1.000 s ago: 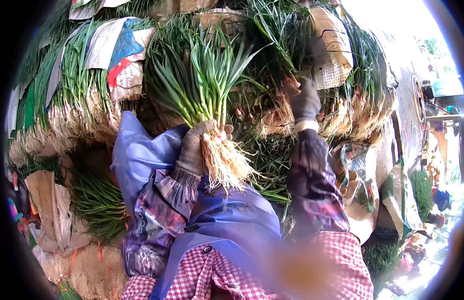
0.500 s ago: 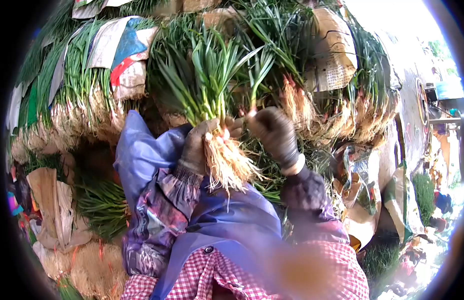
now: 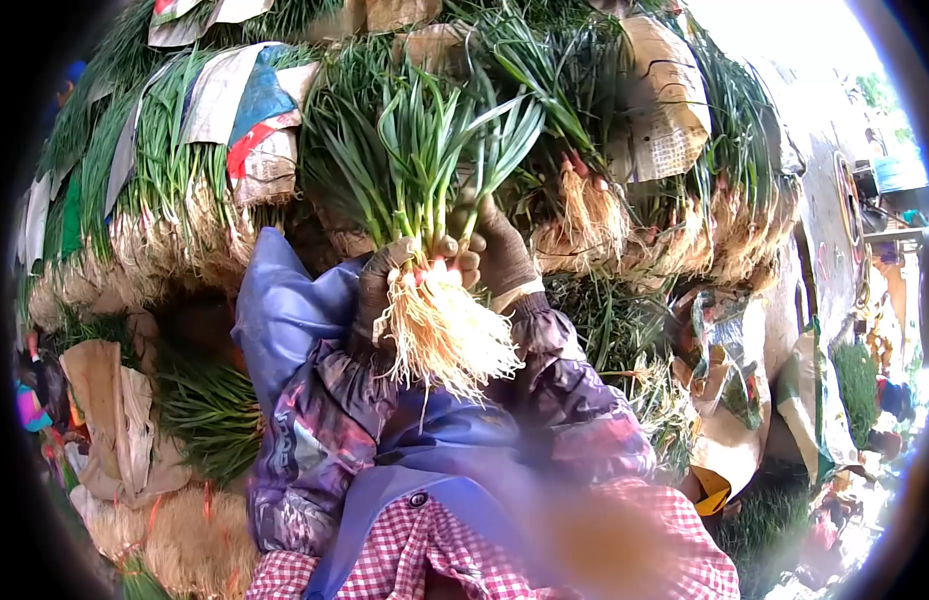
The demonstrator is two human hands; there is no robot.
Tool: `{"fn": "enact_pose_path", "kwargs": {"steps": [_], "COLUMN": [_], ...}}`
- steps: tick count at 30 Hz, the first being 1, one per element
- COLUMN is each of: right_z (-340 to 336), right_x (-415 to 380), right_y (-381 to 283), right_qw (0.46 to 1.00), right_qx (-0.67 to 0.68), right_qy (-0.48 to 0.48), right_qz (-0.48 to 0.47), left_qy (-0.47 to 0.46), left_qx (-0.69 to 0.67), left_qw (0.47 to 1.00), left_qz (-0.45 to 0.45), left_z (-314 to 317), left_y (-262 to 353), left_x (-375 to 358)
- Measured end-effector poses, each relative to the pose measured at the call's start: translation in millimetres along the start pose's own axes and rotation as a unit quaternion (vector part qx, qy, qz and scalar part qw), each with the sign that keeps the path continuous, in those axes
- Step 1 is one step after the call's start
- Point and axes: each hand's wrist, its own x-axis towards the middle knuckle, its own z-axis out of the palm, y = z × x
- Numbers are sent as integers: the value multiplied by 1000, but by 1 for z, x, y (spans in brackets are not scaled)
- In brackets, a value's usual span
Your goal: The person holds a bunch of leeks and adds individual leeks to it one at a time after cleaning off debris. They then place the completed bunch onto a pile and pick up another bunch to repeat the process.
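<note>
A bunch of green garlic (image 3: 425,170) stands upright before my chest, with flat green leaves on top and a mass of pale roots (image 3: 450,330) hanging below pinkish bases. My left hand (image 3: 383,285), in a dirty brown glove, is closed round the left side of the stems. On the other side my right hand (image 3: 500,245), gloved too, grips stems at the right edge of the bunch, its fingers close to those of my left hand. The roots hide part of my left palm. A blue plastic apron (image 3: 455,435) lies under the hands.
More plants with hanging roots (image 3: 200,225) are stacked in rows ahead, partly covered by paper sheets (image 3: 670,100). A small loose bunch (image 3: 585,205) rests on the stack at right. Leaves (image 3: 210,410) and root bundles (image 3: 200,535) lie at lower left, a sack (image 3: 810,405) at right.
My right hand has brought a single stem down and left against the bunch, and now grips there. The bunch has shifted slightly left, its roots facing me more.
</note>
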Motion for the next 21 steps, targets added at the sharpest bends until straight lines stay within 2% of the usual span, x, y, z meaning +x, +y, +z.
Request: {"fn": "enact_pose_path", "kwargs": {"steps": [1,2,4,5,7,9,10,11,12,13,14,15,17,19,20,21], "right_z": [0,2,4,7,11,35,40,45,53,40,17,-9,-20,-26,-33,-43], "right_x": [1,-2,-4,-6,-4,-1,3,3,0,-4,-7,-10,-9,-7,-11,-22], "right_y": [5,3,-2,-7,-14,-17,-13,-10,-6,-2,5,11,18,17,-1,-28], "right_qw": [998,998,984,985,970,925,872,806,726,574,434,453,493,527,562,597], "right_qx": [-14,51,96,64,-101,-263,-387,-480,-565,-719,-806,-794,-751,-694,-663,-626], "right_qy": [60,12,109,136,217,274,298,343,384,369,335,327,336,365,398,430], "right_qz": [-33,-33,-107,-89,-41,-4,-22,-49,-77,-131,-224,-242,-282,-327,-294,-258], "left_qy": [1,-10,0,28,71,70,70,125,122,123,123,138,174,171,168,116], "left_qx": [-16,-2,-30,-14,16,30,39,44,51,42,32,42,65,71,71,49], "left_qw": [1000,1000,999,999,997,997,996,991,991,991,992,989,982,982,983,992], "left_qz": [3,25,-42,-31,11,-15,-26,13,-8,-15,-22,-28,-39,-27,-19,-10], "left_z": [-2,0,-1,6,21,16,11,6,3,0,-5,-8,-12,-7,-6,-17], "left_y": [-2,-5,1,-1,-9,-9,-9,-12,-9,-9,-10,-11,-11,-9,-8,-9], "left_x": [0,2,-3,-4,0,-3,-3,0,1,3,6,8,9,5,4,4]}}
